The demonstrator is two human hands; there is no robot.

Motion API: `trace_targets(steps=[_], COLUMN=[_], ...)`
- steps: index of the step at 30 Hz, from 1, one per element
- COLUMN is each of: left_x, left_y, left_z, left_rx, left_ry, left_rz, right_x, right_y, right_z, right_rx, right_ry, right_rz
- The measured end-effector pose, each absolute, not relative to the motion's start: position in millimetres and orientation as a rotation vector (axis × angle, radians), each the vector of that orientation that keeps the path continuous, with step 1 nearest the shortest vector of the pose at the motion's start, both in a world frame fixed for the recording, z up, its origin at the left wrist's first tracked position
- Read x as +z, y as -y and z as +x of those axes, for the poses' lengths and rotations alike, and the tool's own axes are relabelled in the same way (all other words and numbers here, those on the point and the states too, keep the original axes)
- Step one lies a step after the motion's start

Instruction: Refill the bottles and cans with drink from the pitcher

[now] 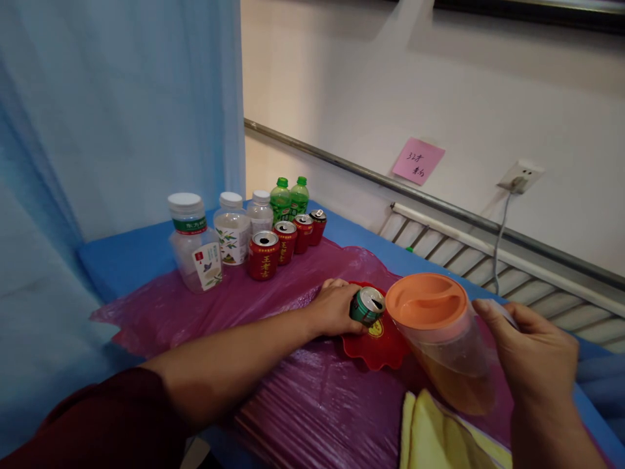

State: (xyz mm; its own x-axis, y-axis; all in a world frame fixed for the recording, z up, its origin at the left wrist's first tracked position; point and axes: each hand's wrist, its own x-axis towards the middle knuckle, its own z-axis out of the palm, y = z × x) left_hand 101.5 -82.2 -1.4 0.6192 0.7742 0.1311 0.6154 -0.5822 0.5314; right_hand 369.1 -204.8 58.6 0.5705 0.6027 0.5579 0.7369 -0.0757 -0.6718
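My left hand [333, 306] is closed around a green drink can [367, 305] with an opened top, held tilted over a red scalloped tray [375, 348]. My right hand [534, 355] grips the handle side of a clear plastic pitcher [449, 352] with an orange lid [426, 301]. The pitcher is tilted toward me and holds amber liquid. The can's rim sits right beside the pitcher's lid.
Several red cans [264, 255], two green bottles [289, 198] and clear white-capped bottles [194, 241] stand in rows at the back left on a purple plastic sheet [293, 404] over a blue table. A yellow cloth [439, 436] lies near me. A wall and rail run on the right.
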Motion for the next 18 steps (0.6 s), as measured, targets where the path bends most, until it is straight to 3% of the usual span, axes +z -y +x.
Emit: trace_targets(steps=[18], left_x=[1.5], left_y=[83.5], left_z=[100.9], left_rx=[0.438], left_ry=[-1.104], left_rz=[2.438], right_x=[59.4], right_y=[206.1], right_z=[367.6], right_rx=[-0.205], right_ry=[1.152], right_rz=[-1.816])
